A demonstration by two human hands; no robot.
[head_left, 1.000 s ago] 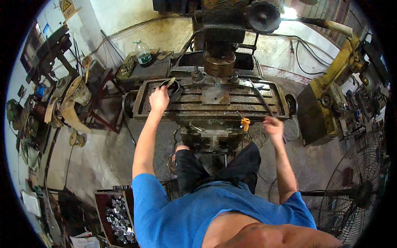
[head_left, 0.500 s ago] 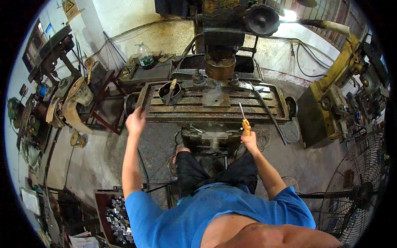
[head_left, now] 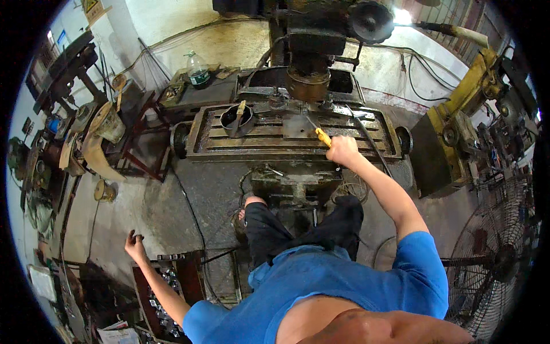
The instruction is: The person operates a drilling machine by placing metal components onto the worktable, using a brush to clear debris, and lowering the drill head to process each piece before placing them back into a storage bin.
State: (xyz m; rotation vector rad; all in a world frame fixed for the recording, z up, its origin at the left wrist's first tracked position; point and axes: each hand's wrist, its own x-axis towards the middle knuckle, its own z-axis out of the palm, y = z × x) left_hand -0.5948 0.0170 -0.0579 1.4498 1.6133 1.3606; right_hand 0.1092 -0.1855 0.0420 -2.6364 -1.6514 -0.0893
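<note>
Right hand [head_left: 342,151] fist clamped round yellow-handled tool [head_left: 322,136] over machine table [head_left: 206,140]. Left hand [head_left: 135,246] hangs low, fingers loosely curled, holding nothing, above parts crate [head_left: 150,282].

The right arm reaches forward and up, nearly straight, and the right hand [head_left: 342,151] is closed in a fist with its back turned upward. The left arm hangs out low to the side, bent slightly, its left hand [head_left: 135,245] loose with fingers curled and holding nothing.
</note>
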